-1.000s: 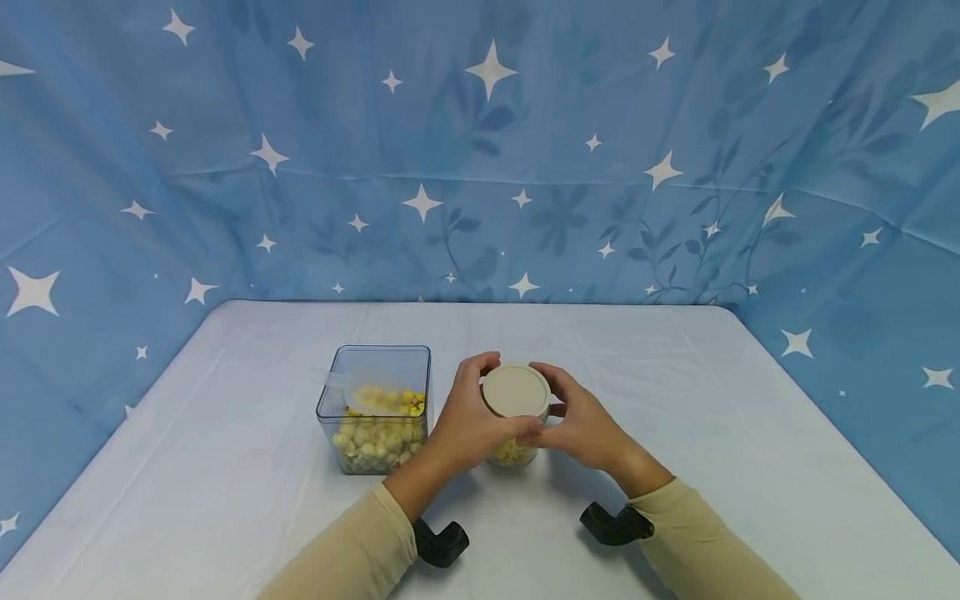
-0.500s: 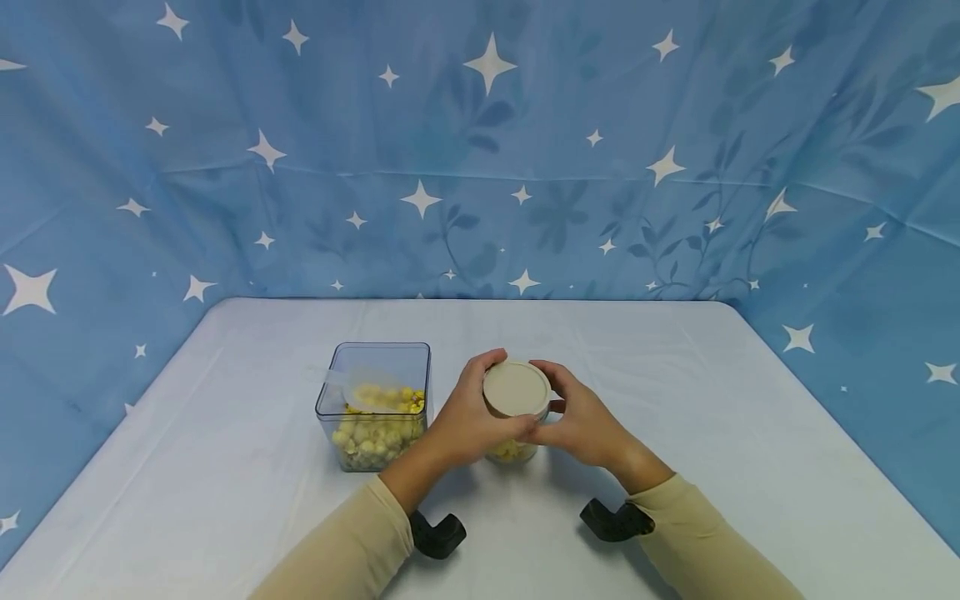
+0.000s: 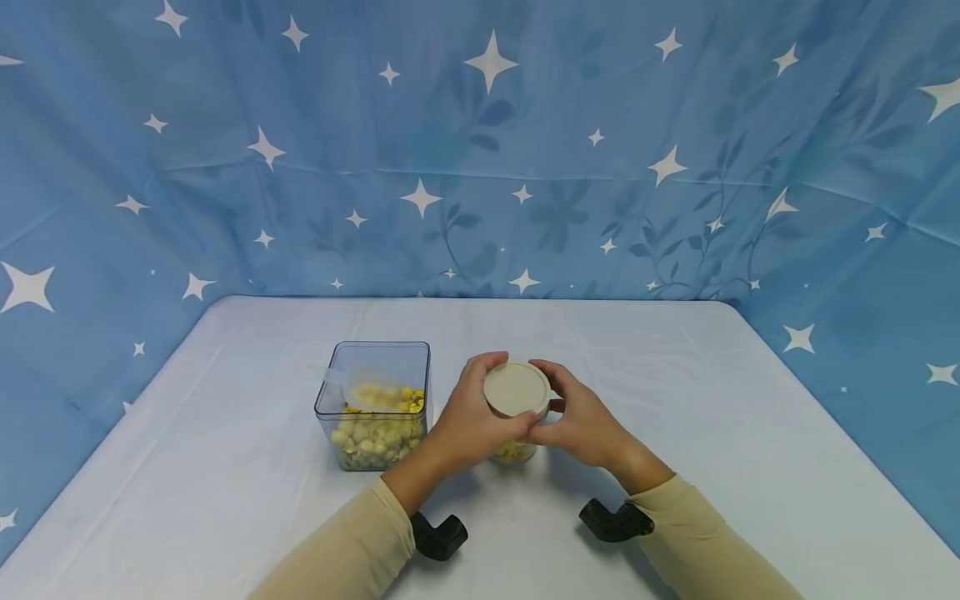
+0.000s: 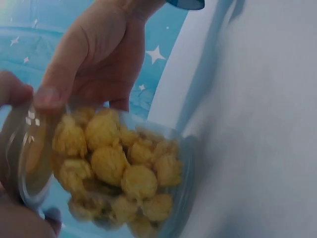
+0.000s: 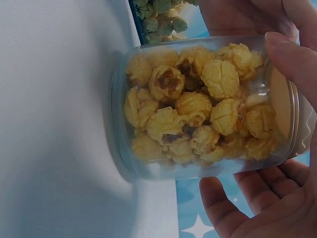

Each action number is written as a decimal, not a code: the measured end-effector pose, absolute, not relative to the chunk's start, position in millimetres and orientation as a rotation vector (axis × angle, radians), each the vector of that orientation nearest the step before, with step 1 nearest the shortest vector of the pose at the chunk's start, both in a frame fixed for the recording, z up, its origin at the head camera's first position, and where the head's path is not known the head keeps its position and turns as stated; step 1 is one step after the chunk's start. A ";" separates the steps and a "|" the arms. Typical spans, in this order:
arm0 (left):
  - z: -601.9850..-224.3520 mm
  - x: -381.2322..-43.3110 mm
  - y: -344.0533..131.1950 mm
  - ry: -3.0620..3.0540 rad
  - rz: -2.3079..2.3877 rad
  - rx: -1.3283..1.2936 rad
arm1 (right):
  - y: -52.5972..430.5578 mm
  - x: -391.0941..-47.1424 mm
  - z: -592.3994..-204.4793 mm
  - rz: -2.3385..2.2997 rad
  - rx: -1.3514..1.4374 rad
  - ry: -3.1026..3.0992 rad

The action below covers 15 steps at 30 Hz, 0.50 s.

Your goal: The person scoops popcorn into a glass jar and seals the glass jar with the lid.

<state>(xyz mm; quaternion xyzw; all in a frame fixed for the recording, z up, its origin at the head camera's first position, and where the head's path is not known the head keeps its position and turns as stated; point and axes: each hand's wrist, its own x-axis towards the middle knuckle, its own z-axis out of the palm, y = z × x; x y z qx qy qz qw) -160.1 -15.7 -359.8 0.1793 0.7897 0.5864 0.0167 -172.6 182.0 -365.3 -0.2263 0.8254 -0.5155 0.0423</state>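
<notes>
A clear jar of caramel popcorn stands upright on the white tablecloth, capped with a round beige lid. My left hand curls round the lid's left and near side, thumb along its front edge. From the right, my right hand grips the lid's rim with fingers behind and thumb in front; the two thumbs meet. Popcorn fills most of the jar, as the right wrist view shows. The lid looks level and seated on the jar's mouth, though fingers hide part of its rim.
Left of the jar stands a lidless square clear container partly filled with popcorn. A translucent scoop-like piece lies in it, its handle over the left rim. The white table ends at a blue star-patterned curtain.
Both hands stay at the lid, with only slight shifts of the left fingers and wrist. The head view tilts a little; the jar and square container keep their places.
</notes>
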 end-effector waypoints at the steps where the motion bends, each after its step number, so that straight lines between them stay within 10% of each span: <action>1: -360.3 -160.5 -16.7 2.433 1.816 0.566 | 182.1 -172.7 -365.3 -1.570 -0.693 2.530; 15: -359.6 -159.4 -19.4 2.463 1.823 0.511 | 185.6 -170.1 -364.4 -1.481 -0.753 2.589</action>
